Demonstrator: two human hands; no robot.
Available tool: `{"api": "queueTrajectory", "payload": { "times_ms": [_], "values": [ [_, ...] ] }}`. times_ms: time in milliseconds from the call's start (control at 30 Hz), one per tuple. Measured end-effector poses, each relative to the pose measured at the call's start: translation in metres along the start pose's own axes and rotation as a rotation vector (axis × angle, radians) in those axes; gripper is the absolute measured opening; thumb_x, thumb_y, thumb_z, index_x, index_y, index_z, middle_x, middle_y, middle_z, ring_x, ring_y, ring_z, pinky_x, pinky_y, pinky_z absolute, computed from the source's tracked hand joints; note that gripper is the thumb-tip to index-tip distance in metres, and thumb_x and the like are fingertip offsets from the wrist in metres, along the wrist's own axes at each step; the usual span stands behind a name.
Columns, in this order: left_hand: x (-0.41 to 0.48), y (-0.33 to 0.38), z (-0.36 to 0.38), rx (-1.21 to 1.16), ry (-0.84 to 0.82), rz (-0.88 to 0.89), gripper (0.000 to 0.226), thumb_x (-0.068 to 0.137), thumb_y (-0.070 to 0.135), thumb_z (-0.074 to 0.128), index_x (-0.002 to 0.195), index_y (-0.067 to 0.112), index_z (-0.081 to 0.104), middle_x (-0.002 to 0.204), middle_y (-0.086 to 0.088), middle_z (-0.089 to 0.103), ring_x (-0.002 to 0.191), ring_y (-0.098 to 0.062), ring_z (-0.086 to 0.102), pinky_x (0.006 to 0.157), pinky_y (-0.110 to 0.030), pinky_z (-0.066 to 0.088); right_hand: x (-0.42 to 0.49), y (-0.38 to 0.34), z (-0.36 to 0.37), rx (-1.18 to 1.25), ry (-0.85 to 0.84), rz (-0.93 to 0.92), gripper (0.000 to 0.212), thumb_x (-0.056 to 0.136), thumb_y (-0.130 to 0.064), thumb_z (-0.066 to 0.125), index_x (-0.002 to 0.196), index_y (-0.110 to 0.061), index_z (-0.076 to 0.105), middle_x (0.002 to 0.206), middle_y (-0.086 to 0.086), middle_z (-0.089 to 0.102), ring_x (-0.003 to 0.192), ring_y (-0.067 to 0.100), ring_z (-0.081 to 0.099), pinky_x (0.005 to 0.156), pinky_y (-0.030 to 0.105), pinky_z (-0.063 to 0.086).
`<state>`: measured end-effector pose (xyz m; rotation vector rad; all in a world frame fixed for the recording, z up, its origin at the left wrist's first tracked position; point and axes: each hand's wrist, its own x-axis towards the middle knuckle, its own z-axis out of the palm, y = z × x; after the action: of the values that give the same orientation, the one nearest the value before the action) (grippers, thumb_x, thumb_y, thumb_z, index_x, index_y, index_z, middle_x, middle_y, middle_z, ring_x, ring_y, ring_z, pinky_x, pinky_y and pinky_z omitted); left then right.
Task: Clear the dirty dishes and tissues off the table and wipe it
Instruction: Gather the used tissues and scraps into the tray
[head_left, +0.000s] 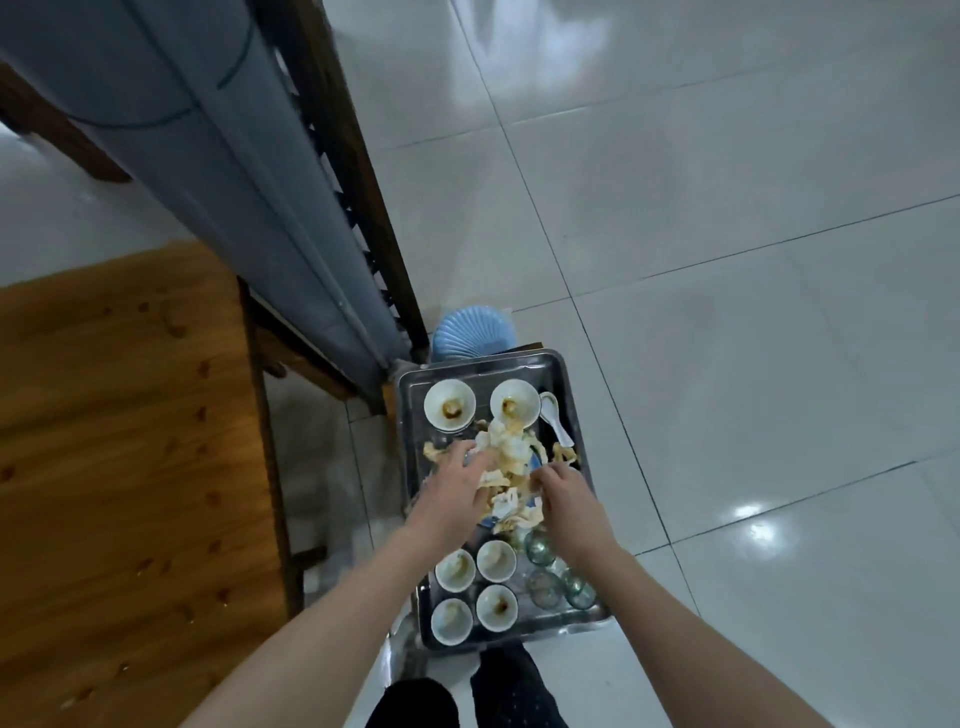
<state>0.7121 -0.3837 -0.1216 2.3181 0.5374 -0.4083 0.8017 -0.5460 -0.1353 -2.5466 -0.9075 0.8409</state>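
Note:
A metal tray (569, 395) stands low in front of me, loaded with dirty dishes. A heap of stained, crumpled tissues (506, 452) lies across its middle. My left hand (457, 488) presses on the heap's left side and my right hand (563, 496) closes on its right side. Two white bowls (450, 404) with brown residue and a white spoon (557, 423) sit at the far end. Several small white cups (496, 561) and glass cups (540, 548) fill the near end. The wooden table (119, 441) to my left shows crumbs and wet stains.
A blue ribbed plastic stool (470, 332) stands just beyond the tray. A wooden bench with a grey cushion (223, 156) runs along the table's far side. Glossy white floor tiles (727, 260) spread to the right. My dark-trousered legs (514, 691) are below the tray.

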Motion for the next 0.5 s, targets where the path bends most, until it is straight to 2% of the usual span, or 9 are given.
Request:
{"api": "queueTrajectory", "payload": {
  "times_ms": [67, 133, 200, 233, 300, 400, 500],
  "values": [
    [0.005, -0.002, 0.005, -0.043, -0.025, -0.02, 0.057, 0.096, 0.011, 0.051, 0.148, 0.024, 0.032, 0.157, -0.002, 0.014, 0.146, -0.024, 0.016, 0.116, -0.045, 0.026, 0.006, 0.008, 0.003, 0.034, 0.005, -0.008, 0.038, 0.082, 0.006, 0.051, 0.113, -0.015, 0.053, 0.121, -0.001, 0.048, 0.105, 0.021, 0.048, 0.069, 0.027, 0.046],
    [0.006, -0.005, 0.009, -0.007, -0.078, 0.003, 0.072, 0.094, 0.015, 0.057, 0.153, 0.029, 0.017, 0.162, -0.002, -0.005, 0.149, -0.023, 0.0, 0.119, -0.047, 0.018, 0.01, 0.014, 0.003, 0.08, -0.017, -0.013, 0.043, 0.088, 0.001, 0.052, 0.128, -0.015, 0.049, 0.133, 0.004, 0.044, 0.114, 0.025, 0.048, 0.082, 0.03, 0.048],
    [0.006, -0.009, 0.011, 0.058, -0.141, -0.008, 0.086, 0.093, 0.028, 0.061, 0.152, 0.041, 0.001, 0.159, 0.005, -0.022, 0.148, -0.02, -0.012, 0.119, -0.055, 0.009, 0.013, 0.021, 0.004, 0.077, -0.124, -0.025, 0.062, 0.091, -0.01, 0.059, 0.146, -0.018, 0.031, 0.153, 0.008, 0.025, 0.133, 0.028, 0.036, 0.102, 0.033, 0.037],
    [0.005, -0.011, 0.011, 0.084, -0.172, -0.033, 0.09, 0.092, 0.034, 0.062, 0.149, 0.047, -0.007, 0.157, 0.011, -0.028, 0.147, -0.018, -0.017, 0.116, -0.057, 0.004, 0.014, 0.024, 0.004, 0.06, -0.177, -0.032, 0.071, 0.091, -0.015, 0.061, 0.15, -0.021, 0.022, 0.157, 0.009, 0.014, 0.139, 0.027, 0.027, 0.108, 0.032, 0.031],
    [0.003, -0.014, 0.012, 0.153, -0.205, -0.082, 0.094, 0.091, 0.043, 0.061, 0.146, 0.051, -0.015, 0.154, 0.014, -0.033, 0.145, -0.017, -0.023, 0.115, -0.058, -0.001, 0.014, 0.028, 0.004, 0.015, -0.229, -0.028, 0.078, 0.091, -0.022, 0.063, 0.152, -0.026, 0.014, 0.16, 0.008, 0.006, 0.144, 0.025, 0.019, 0.111, 0.034, 0.029],
    [-0.003, -0.015, 0.008, 0.261, -0.206, -0.135, 0.091, 0.091, 0.051, 0.056, 0.147, 0.047, -0.017, 0.155, 0.009, -0.032, 0.146, -0.022, -0.023, 0.115, -0.059, -0.003, 0.015, 0.029, 0.001, -0.097, -0.244, -0.017, 0.078, 0.091, -0.031, 0.061, 0.151, -0.033, 0.011, 0.161, 0.001, 0.003, 0.144, 0.024, 0.02, 0.111, 0.044, 0.032],
    [-0.012, -0.013, 0.001, 0.316, -0.181, -0.177, 0.088, 0.093, 0.056, 0.049, 0.149, 0.042, -0.017, 0.157, 0.005, -0.029, 0.146, -0.024, -0.02, 0.115, -0.057, -0.002, 0.011, 0.027, -0.003, -0.18, -0.234, -0.046, 0.074, 0.092, -0.033, 0.058, 0.151, -0.032, 0.013, 0.16, -0.001, 0.007, 0.143, 0.022, 0.021, 0.113, 0.044, 0.027]
  ]
}}
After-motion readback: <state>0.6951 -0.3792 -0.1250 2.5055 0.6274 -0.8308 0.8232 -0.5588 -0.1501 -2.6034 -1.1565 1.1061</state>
